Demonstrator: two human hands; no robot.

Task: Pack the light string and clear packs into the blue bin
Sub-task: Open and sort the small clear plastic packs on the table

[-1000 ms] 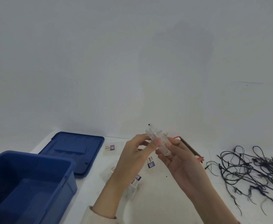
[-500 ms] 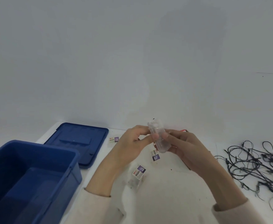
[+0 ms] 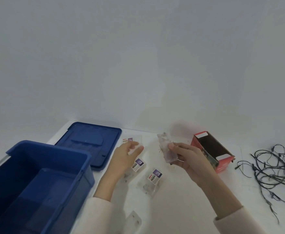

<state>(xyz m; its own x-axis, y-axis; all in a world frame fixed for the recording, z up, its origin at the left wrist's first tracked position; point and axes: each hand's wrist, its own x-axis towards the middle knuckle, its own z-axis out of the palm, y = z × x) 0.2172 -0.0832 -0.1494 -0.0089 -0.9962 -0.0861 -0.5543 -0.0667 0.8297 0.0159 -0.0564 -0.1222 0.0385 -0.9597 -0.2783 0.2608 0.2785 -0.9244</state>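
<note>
From the head view I look down at the white tabletop. The blue bin sits at about 8 o'clock, open, and as far as I can see nothing is in it yet. Its blue lid lies flat just behind it, at about 10 o'clock.

My right hand is up over the middle of the tabletop. Its grip is closed around one clear pack, which tilts up between thumb and fingers. My left hand has its fingers spread apart and holds nothing. It hovers over another clear pack with a label near the lid.

Two more packs rest on the tabletop. One labelled pack is just beside my left wrist, and another lies at about 6 o'clock from the pack I hold. Something clear also lies near my left sleeve at the bottom (I cannot tell what it is).

The light string is a black tangle at 3 o'clock, well apart from the bin. A red box stands open between my right hand and the string.

So I think the job has hardly started. Every pack and the whole string are left to go in.
</note>
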